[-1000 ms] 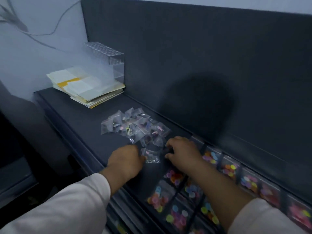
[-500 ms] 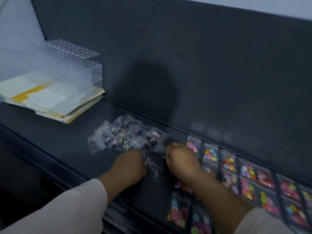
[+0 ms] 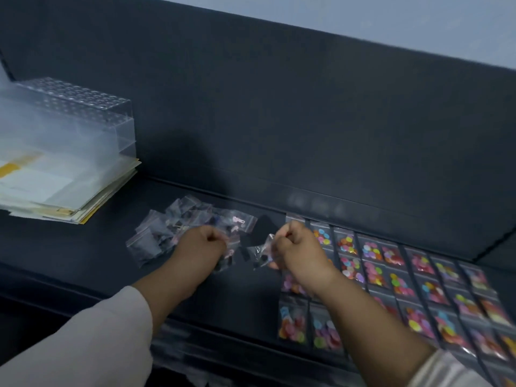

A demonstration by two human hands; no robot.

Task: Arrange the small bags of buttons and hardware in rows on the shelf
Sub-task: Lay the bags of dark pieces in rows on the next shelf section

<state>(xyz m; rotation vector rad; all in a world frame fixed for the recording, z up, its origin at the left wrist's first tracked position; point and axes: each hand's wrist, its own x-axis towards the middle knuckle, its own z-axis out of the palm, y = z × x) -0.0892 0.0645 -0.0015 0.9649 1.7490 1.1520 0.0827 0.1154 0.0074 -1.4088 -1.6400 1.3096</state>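
Several small clear bags of hardware lie in a loose pile of clear bags on the dark shelf, left of centre, overlapping one another at all angles. To their right, rows of button bags lie flat and edge to edge, each with bright mixed-colour buttons inside, running off toward the right edge of the view. Between the pile and the rows, a single clear bag is at the fingertips of the right hand, whose fingers are curled in and pinch it at its right side; the bag hangs crumpled just above or on the shelf, which I cannot tell. The left hand sits on the near right edge of the pile with its fingers curled under; it may be gripping a bag there, but motion blur hides the fingertips. Both forearms reach in from pale sleeves at the bottom. Well apart at the far left is a stack of papers, with a clear plastic box on top, against the dark back panel.
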